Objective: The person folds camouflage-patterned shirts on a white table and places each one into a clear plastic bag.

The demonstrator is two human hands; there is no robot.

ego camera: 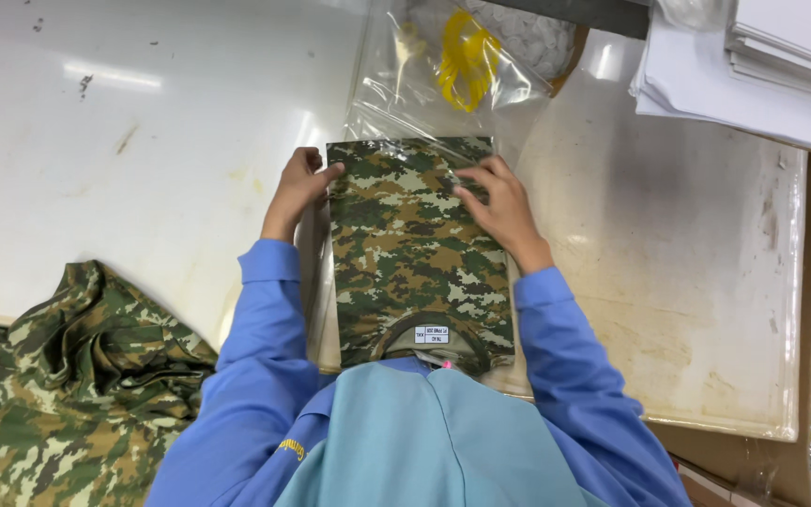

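Camouflage shirt, 1 folded piece, at bag mouth

I am seeing 2 hands working: left hand (298,188) gripping the folded camouflage shirt (415,253) at its left edge, right hand (499,208) pressing flat on top, clear plastic bag (424,84) lying on the white table (124,141).

A garment packing workshop: worn white worktable (143,141), clear plastic bags (396,84), heaped camouflage shirts (58,394)
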